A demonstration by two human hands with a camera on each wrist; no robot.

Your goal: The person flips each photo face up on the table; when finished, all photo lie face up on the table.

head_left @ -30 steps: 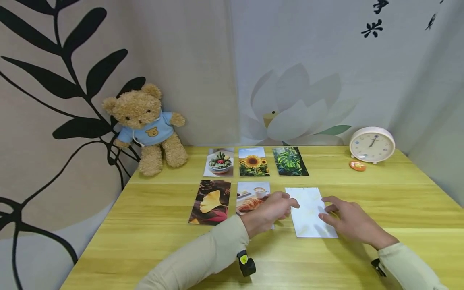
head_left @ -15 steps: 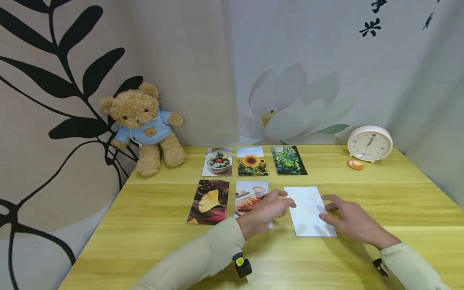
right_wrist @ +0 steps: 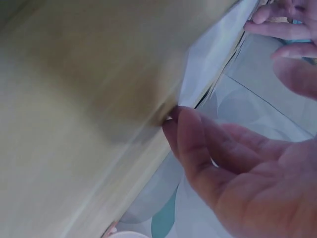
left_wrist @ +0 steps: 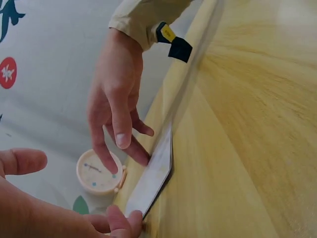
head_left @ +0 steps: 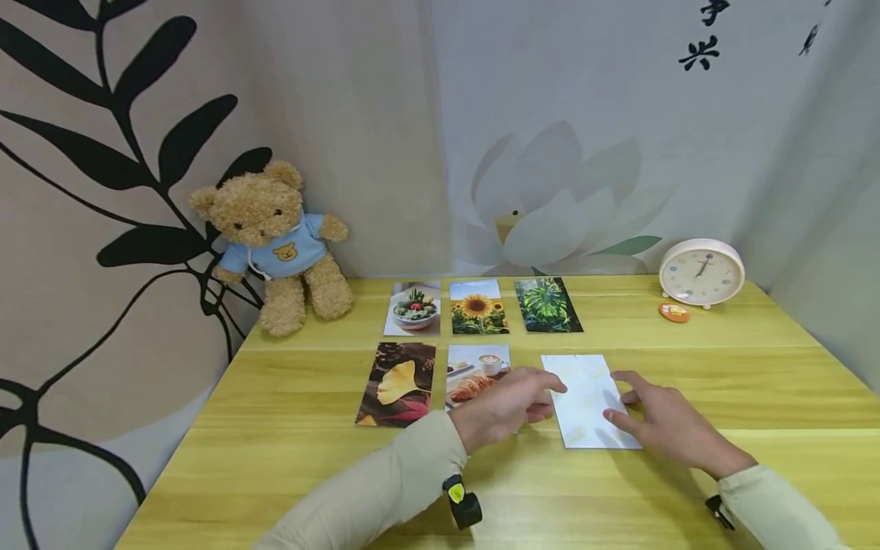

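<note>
A white card (head_left: 591,416), its upper face pale and nearly plain, lies on the wooden table (head_left: 275,473). On its left edge is my left hand (head_left: 505,409), index finger extended and the other fingers bent; in the left wrist view its fingertips (left_wrist: 130,223) meet one end of the card. My right hand (head_left: 677,428) is at the opposite edge with fingers loosely spread and fingertips right at the border. Neither hand wraps round the card. Partly beneath my left hand lies a croissant-and-coffee picture card (head_left: 474,374).
A ginkgo-leaf card (head_left: 399,382) lies left of the croissant card. Behind them are a succulent-bowl card (head_left: 415,309), a sunflower card (head_left: 479,307) and a green-leaf card (head_left: 548,305). A teddy bear (head_left: 278,248) sits back left; a round clock (head_left: 701,273) and small orange disc (head_left: 674,312) stand back right.
The white card has shifted very slightly to the right, and my left hand has moved a little right with it. My right hand stays almost in place.
</note>
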